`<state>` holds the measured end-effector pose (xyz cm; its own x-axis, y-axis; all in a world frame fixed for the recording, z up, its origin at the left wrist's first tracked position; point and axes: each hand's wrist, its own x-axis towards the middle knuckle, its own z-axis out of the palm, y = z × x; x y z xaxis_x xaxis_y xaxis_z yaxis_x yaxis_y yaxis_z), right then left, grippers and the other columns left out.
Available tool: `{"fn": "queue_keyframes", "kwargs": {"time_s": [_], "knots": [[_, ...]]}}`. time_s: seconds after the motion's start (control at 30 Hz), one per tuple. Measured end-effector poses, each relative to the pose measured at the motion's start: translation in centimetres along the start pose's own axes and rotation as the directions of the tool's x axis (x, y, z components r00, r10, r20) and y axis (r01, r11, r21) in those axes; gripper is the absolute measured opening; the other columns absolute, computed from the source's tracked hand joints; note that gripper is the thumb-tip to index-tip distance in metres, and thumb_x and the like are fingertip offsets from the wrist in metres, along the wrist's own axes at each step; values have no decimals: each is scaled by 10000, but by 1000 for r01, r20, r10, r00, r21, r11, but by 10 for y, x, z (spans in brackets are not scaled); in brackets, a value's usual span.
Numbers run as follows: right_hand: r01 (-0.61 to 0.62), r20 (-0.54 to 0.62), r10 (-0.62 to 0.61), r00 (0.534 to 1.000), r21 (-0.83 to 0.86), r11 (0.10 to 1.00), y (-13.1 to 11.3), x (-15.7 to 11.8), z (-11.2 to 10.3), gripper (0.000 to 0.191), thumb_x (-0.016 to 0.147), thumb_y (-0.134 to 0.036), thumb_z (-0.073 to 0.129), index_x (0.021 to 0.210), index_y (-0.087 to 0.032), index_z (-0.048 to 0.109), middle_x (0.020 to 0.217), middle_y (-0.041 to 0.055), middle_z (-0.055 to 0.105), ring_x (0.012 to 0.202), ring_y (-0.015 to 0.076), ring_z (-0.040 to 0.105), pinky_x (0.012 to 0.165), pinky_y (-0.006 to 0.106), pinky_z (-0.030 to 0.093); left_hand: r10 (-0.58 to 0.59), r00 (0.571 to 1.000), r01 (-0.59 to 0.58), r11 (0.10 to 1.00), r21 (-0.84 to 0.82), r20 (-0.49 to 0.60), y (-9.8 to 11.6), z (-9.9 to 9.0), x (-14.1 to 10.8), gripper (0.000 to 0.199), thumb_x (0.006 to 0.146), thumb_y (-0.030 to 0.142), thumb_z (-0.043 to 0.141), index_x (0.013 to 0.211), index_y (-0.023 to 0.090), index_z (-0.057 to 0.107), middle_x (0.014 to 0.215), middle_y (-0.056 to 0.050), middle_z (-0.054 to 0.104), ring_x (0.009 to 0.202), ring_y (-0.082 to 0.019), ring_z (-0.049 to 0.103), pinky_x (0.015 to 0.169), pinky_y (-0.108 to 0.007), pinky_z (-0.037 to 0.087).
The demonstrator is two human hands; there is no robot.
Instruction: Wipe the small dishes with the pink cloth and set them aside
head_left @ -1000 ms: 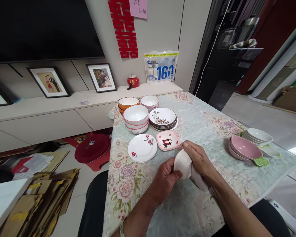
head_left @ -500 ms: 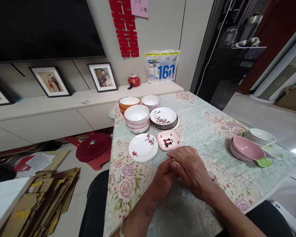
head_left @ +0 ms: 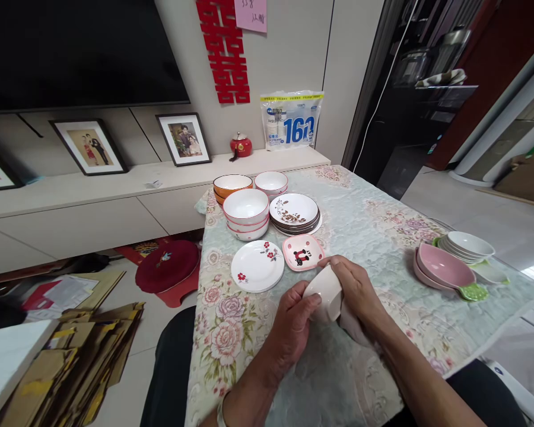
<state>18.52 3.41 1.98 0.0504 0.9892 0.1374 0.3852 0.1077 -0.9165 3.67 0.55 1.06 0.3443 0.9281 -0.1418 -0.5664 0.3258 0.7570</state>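
A small white dish (head_left: 324, 292) is tilted between my two hands over the near part of the table. My left hand (head_left: 296, 317) grips its left side, thumb on the surface. Fingers of my right hand (head_left: 353, 287) are closed on its right edge. A pale cloth-like piece (head_left: 355, 325) hangs under my right palm; its full shape is hidden. Just beyond my hands lies a square pink-rimmed dish (head_left: 299, 244) with a cat picture. To its left are white plates (head_left: 253, 270) with red flowers. Behind them stand stacked white bowls (head_left: 246, 209) and brown-patterned plates (head_left: 293, 210).
Orange-sided bowls (head_left: 232, 184) and a pink-rimmed bowl (head_left: 271, 182) stand at the back. Pink dishes (head_left: 445, 265) and white dishes (head_left: 470, 245) sit at the right on the flowered tablecloth (head_left: 360, 237). A red stool (head_left: 168, 265) is left of the table.
My hands were clasped together; they have moved apart somewhat, and the white dish now shows between them. My right hand has turned. The stacks on the table have not moved.
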Motion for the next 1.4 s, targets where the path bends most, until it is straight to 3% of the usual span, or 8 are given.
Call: {"fn": "queue_keyframes", "kwargs": {"time_s": [0.2, 0.43, 0.57, 0.67, 0.8, 1.03, 1.23, 1.4], "knots": [[539, 60, -559, 827, -367, 758, -8, -19, 23, 372, 977, -240, 425, 1313, -172, 569, 1351, 132, 609, 1309, 271, 509, 1108, 513, 387, 21, 998, -31, 988, -152, -63, -2, 1, 2, 128, 713, 218, 749, 805, 150, 692, 693, 17, 605, 684, -110, 499, 670, -233, 389], [678, 253, -633, 732, -370, 636, -14, -21, 26, 385, 971, -191, 466, 1345, -218, 551, 1327, 97, 632, 1284, 241, 538, 1110, 495, 405, 32, 992, -62, 968, -243, -126, 1, 1, 4, 188, 684, 203, 749, 864, 154, 723, 908, -28, 699, 851, -147, 601, 809, -255, 456], [544, 65, -550, 832, -284, 790, 1, -6, 18, 336, 986, -237, 430, 1245, -188, 639, 1277, 107, 665, 1240, 242, 574, 1079, 449, 434, 18, 990, -48, 977, -209, -142, -1, 0, 5, 143, 671, 181, 732, 808, 144, 712, 777, -2, 663, 728, -120, 541, 701, -231, 429], [237, -51, -244, 968, -118, 964, 8, 0, 12, 365, 984, -353, 424, 1149, -176, 697, 1166, 101, 718, 1081, 253, 655, 937, 396, 512, 25, 987, -54, 982, -179, -160, -2, -1, 5, 146, 663, 199, 724, 796, 140, 707, 753, -3, 646, 707, -121, 508, 660, -228, 400], [-45, -36, 51, 998, 158, 986, 8, 2, 5, 425, 948, -459, 447, 999, -143, 727, 812, 62, 731, 689, 197, 644, 594, 289, 500, 21, 994, -33, 992, -122, -104, -2, -5, 5, 147, 615, 198, 706, 743, 130, 685, 673, -1, 595, 668, -126, 470, 638, -240, 370], [155, -18, -157, 987, -83, 984, 3, -1, -2, 383, 985, -424, 415, 926, -179, 703, 748, 24, 685, 638, 159, 603, 578, 267, 461, -45, 999, 44, 999, 28, 18, 4, -12, 4, 208, 642, 261, 755, 784, 118, 706, 682, -16, 600, 665, -129, 465, 658, -260, 357], [500, -29, -543, 839, -352, 791, -3, -13, 8, 310, 984, -216, 421, 1215, -195, 628, 1169, 94, 700, 1095, 227, 648, 941, 371, 514, 10, 1000, -9, 999, -44, 24, 3, -5, 2, 202, 691, 260, 785, 837, 131, 734, 718, -19, 625, 726, -139, 514, 701, -255, 386], [717, 192, -712, 675, -397, 573, -4, -18, 18, 454, 946, -128, 478, 1397, -178, 491, 1416, 134, 555, 1361, 264, 460, 1125, 500, 389, 0, 999, -9, 982, -186, -52, 6, 3, 2, 255, 645, 139, 786, 897, 160, 753, 807, -3, 665, 707, -97, 517, 706, -218, 400]]}}
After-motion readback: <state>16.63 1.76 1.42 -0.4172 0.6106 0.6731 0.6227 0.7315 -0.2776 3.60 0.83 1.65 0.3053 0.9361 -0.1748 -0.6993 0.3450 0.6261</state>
